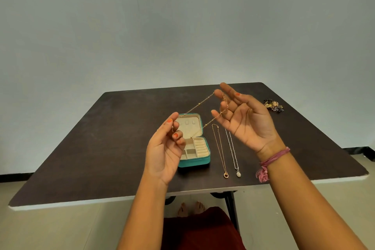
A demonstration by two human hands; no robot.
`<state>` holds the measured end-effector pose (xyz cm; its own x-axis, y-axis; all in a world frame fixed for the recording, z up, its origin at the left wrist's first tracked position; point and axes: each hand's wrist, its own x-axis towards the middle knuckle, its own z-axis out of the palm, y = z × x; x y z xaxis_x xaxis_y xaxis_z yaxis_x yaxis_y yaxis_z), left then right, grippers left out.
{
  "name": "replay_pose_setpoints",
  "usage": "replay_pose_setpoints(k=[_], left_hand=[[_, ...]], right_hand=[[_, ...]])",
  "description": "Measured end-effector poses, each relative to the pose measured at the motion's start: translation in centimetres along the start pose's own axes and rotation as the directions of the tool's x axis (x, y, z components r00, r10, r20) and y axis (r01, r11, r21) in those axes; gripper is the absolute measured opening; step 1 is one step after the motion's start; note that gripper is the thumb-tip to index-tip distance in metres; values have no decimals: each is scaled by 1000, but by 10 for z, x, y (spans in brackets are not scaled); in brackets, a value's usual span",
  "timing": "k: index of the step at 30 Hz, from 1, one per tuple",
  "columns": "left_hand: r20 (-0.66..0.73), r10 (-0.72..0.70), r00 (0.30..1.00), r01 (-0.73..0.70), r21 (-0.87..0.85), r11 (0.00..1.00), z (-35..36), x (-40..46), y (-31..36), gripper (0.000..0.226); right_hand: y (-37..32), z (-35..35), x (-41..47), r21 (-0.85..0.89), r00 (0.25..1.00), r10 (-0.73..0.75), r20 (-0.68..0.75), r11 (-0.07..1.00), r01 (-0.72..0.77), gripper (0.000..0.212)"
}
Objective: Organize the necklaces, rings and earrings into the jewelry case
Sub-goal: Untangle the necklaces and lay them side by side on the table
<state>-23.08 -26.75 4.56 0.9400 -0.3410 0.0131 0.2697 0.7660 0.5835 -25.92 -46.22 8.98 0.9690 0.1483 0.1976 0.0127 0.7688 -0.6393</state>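
Observation:
A teal jewelry case (197,163) lies open in the middle of the dark table, its cream lid up and its cream compartments facing me. Both hands are raised above it with a thin gold beaded necklace (199,104) stretched between them. My left hand (167,148) pinches one end between thumb and forefinger. My right hand (242,119) has the chain looped over its spread fingers. Right of the case, a rose-gold pendant necklace (220,149) and a silver pendant necklace (233,151) lie straight on the table, side by side.
A small heap of dark and gold jewelry (273,105) sits near the table's far right edge. The dark table (101,138) ends at a white front edge close to me. A pink thread band circles my right wrist.

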Motion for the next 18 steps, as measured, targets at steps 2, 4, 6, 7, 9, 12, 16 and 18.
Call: replay_pose_setpoints(k=[2,4,6,7,9,12,16,18], left_hand=[[-13,-16,1000,17,79,997,-3,-1,-4,27],[-25,-54,998,59,217,974,-7,-4,-7,28],[-41,-103,994,111,393,913,-11,-7,-10,31],[-37,-133,990,135,474,870,-11,-9,-11,32],[-6,-184,983,149,613,776,-9,-13,-11,35],[82,-168,982,60,713,698,2,-13,-6,40],[233,-130,964,-13,526,850,23,-10,2,35],[243,-127,962,-12,498,867,30,-11,4,31]], right_hand=[[-2,4,-2,-101,1000,2,-16,995,-4,35],[-5,9,-5,-247,1000,14,-11,969,-16,37],[-9,14,-7,-387,999,51,-3,921,-48,39],[-11,17,-9,-458,997,71,-2,887,-64,41],[-15,21,-12,-582,993,114,10,809,-87,44],[-20,28,-15,-686,980,193,46,719,-109,44],[-25,32,-15,-813,964,261,56,572,-108,41],[-29,32,-15,-880,957,284,63,468,-81,40]])
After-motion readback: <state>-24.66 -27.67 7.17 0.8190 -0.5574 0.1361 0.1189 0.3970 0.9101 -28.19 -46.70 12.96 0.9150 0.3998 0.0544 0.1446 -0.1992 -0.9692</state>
